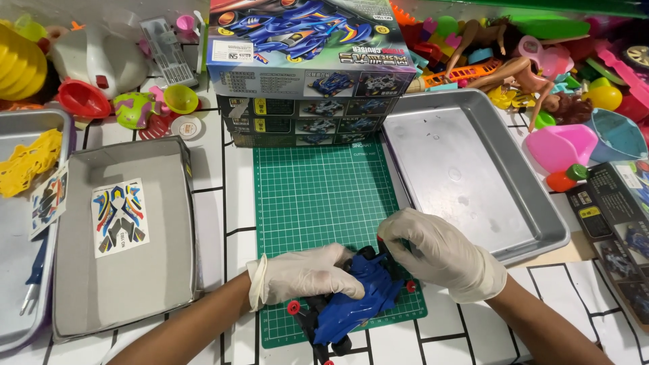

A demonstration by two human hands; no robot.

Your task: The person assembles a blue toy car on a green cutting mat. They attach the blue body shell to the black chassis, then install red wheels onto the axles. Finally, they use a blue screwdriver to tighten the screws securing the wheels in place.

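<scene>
The blue model car [355, 297] is found at the near edge of the green cutting mat [318, 196], its long axis running diagonally from near-left to far-right. It is clasped by both gloved hands: the left hand [307, 274] over its near-left flank, the right hand [436, 253] closed on its far-right end.

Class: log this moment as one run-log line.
left hand: on blue toy car | right hand: gripping car's rear | on: green cutting mat

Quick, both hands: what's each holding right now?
Left hand: closed on the blue toy car.
Right hand: grip closed on the same car's rear end.
</scene>
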